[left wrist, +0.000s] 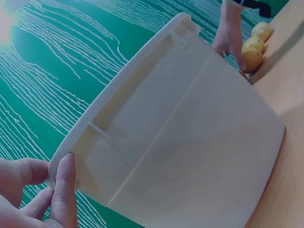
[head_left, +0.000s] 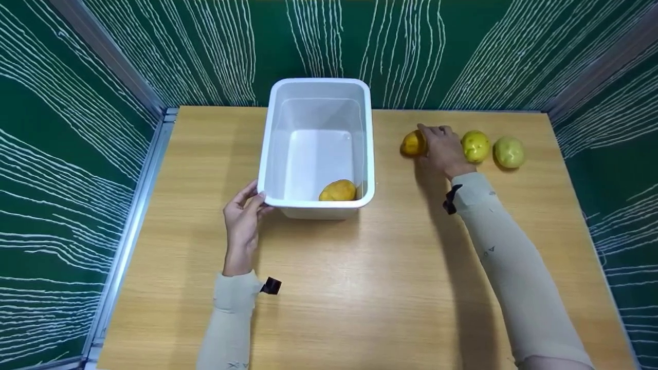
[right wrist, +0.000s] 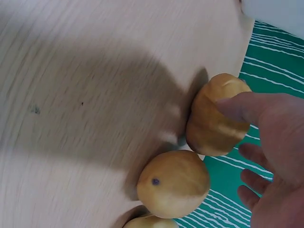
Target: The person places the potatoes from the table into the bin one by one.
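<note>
1. Done so far: a golden fruit (head_left: 337, 190) lies inside the white bin (head_left: 308, 204), near the bottom edge of its opening, at upper centre of the head frame.
2. Left, judging by the layout: three pieces sit outside on the bench (head_left: 318, 308), in a row at upper right: an orange fruit (head_left: 412, 144), a yellow fruit (head_left: 475, 146) and a pale green fruit (head_left: 509, 152). The work looks about a quarter done.
3. The right hand (head_left: 444, 149) is at the orange fruit, its thumb laid against it; I cannot tell whether the fingers (right wrist: 254, 180) grip it.
4. The left hand (head_left: 241, 223) pinches the bin's rim at its lower-left corner between thumb and fingers, apparently steadying it.
</note>
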The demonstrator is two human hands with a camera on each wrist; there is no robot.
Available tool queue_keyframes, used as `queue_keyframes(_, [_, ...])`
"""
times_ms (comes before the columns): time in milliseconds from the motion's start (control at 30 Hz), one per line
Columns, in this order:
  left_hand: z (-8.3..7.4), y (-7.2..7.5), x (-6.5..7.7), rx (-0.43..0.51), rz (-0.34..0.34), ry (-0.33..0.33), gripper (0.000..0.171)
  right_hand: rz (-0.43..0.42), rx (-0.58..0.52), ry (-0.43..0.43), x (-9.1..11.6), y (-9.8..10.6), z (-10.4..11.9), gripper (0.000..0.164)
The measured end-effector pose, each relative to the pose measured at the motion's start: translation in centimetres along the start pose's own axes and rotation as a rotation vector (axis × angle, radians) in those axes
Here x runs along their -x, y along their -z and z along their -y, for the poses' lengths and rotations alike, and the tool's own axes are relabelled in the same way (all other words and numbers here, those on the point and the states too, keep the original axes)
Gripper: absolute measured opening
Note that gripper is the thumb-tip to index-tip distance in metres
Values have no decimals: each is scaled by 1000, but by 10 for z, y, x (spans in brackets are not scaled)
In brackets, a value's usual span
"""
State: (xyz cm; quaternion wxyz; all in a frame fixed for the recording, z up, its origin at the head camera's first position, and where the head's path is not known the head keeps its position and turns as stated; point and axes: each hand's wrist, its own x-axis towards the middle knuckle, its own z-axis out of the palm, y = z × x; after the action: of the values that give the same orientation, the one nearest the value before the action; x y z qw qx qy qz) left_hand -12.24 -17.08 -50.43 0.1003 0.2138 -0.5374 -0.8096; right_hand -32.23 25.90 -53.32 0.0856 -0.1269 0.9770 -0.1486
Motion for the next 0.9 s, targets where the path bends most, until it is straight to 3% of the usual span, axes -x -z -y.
queue_keyframes(367, [1, 0, 2, 5, -2, -6, 41, -42, 114, 27, -7, -9, -3, 58])
queue_keyframes(900, [0, -1, 1, 16, -9, 6, 41, 1, 103, 2, -9, -8, -2, 65])
